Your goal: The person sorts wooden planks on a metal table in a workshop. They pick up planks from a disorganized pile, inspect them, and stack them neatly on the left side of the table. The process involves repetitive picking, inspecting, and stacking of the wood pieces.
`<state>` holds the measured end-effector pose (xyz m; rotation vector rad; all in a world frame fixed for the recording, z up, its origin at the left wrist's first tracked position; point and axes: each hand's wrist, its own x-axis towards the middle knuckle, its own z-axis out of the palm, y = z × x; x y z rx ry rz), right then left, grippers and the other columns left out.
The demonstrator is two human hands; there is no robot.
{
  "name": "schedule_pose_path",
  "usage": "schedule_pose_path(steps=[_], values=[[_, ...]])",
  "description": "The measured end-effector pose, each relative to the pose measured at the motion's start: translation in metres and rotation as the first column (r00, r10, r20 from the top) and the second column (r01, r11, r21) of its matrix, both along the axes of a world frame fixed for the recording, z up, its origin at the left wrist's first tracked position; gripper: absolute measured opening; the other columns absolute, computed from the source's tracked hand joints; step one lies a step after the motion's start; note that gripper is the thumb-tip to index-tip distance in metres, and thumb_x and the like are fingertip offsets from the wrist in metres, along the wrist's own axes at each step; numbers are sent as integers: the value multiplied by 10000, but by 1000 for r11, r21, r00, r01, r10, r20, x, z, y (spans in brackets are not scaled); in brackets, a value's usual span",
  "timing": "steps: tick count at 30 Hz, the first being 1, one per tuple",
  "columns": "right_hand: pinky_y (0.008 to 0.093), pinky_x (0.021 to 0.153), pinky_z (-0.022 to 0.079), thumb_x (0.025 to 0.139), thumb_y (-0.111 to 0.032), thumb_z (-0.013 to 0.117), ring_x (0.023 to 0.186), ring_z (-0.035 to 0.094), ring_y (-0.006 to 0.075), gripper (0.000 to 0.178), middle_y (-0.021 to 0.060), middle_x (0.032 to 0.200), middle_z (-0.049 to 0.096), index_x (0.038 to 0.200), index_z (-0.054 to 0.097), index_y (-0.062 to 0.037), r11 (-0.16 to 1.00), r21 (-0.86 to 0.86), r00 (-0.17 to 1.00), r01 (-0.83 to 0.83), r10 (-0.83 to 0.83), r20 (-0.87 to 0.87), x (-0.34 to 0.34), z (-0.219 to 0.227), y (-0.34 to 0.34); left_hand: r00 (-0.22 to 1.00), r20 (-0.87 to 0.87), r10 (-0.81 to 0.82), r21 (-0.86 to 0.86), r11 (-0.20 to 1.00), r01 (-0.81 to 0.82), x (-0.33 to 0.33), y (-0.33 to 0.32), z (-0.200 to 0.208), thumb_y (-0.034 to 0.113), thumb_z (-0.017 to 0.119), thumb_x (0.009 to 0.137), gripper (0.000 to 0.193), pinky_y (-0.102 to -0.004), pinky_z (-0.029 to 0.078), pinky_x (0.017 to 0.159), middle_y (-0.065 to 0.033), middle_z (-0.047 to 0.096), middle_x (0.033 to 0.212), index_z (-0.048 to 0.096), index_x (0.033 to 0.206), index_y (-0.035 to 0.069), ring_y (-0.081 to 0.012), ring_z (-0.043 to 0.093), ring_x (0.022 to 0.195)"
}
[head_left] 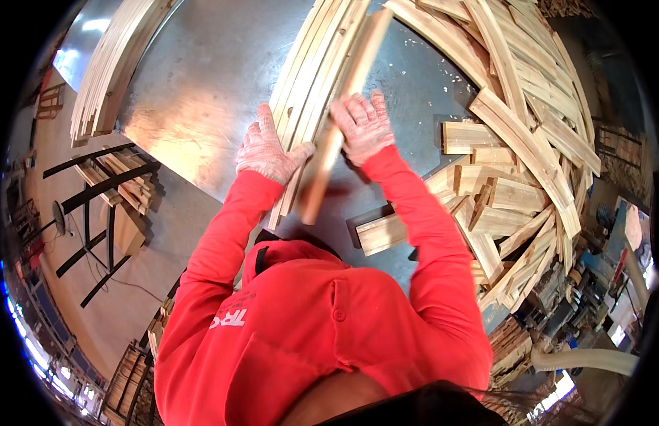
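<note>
Several pale wooden strips (311, 85) lie side by side on the metal table (201, 85), running away from me. At their left edge rests my left hand (267, 150), in a light knit glove. Its fingers are stretched out, with the thumb spread across the strips. My right hand (363, 128), gloved alike, is on a separate wooden strip (361, 60) just right of the row. That strip is smeared by motion, mostly at its near end, and sits slightly askew to the others. The right thumb and the underside of the grip are hidden.
A large loose heap of wooden pieces (521, 106) covers the table's right side, with short blocks (510, 195) nearer me. A neat stack of strips (116, 71) stands at the far left. Below it is a dark metal rack (95, 192). A pale hose (585, 360) lies lower right.
</note>
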<state>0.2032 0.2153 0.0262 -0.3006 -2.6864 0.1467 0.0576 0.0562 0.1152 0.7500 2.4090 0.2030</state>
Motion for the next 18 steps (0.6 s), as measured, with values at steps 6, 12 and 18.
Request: schedule_pose_path(steps=[6, 12, 18], values=[[411, 1056, 387, 865, -239, 660, 1189, 530, 355, 634, 227, 1301, 528, 1391, 410, 13, 451, -861, 891, 236, -453, 7, -31, -34, -49, 981, -126, -149, -100, 986, 137, 40, -19, -7, 579, 773, 633, 1222, -500, 227, 1136, -297, 143, 1544, 130, 1521, 39, -428, 203, 1430], [339, 1015, 414, 965, -318, 555, 1196, 550, 302, 574, 218, 1336, 536, 1399, 419, 32, 265, -931, 876, 250, -471, 101, -29, -13, -51, 987, -114, -118, -113, 988, 105, 38, -17, -16, 489, 760, 682, 1145, -504, 252, 1129, -263, 174, 1543, 114, 1529, 70, -428, 257, 1402], [321, 890, 497, 971, -367, 560, 1004, 614, 186, 581, 125, 1216, 610, 1393, 433, 12, -227, -969, 810, 96, -548, 208, -13, -46, -56, 810, 586, -26, 540, 757, -367, -18, -56, -32, 350, 767, 665, 1046, -418, 356, 1094, -228, 350, 1476, 227, 1500, 26, -363, 416, 1321]])
